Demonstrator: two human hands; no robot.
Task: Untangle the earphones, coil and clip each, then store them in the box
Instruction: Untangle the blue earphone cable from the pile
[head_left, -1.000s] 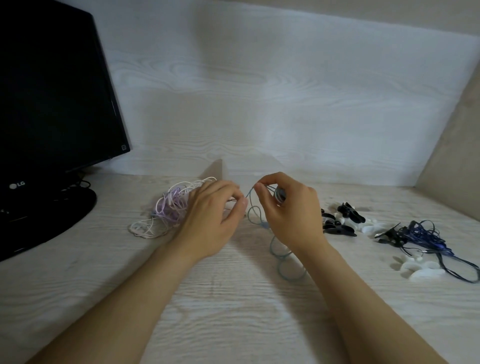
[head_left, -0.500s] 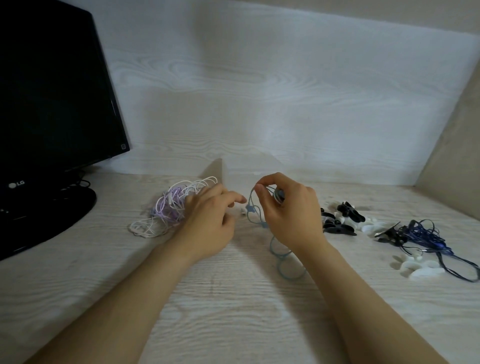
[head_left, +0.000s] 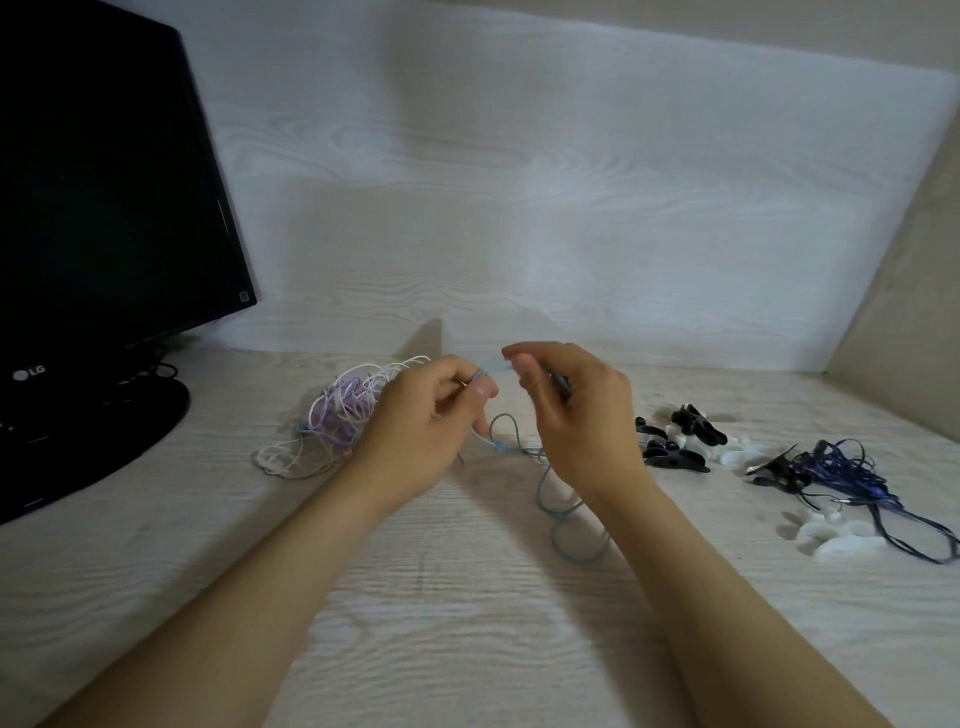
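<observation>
A light blue earphone cable (head_left: 558, 512) runs between both hands and trails in loops onto the desk. My left hand (head_left: 423, 431) pinches one stretch of it, and my right hand (head_left: 579, 421) pinches it a short way to the right, with a taut piece between them. Behind my left hand lies a tangle of white and purple earphones (head_left: 337, 415). At the right, a dark blue earphone bundle (head_left: 841, 470) with a black clip on it rests on the desk. No box shows in this view.
Black and white clips (head_left: 680, 441) lie in a pile right of my right hand, and white clips (head_left: 831, 540) sit by the blue bundle. A black monitor (head_left: 104, 208) on its stand fills the left side. A white panel backs the pale wooden desk (head_left: 467, 623).
Both hands have lifted slightly. My left hand, which had let go half a second ago, pinches the blue cable again, and the stretch between the hands is now pulled straight.
</observation>
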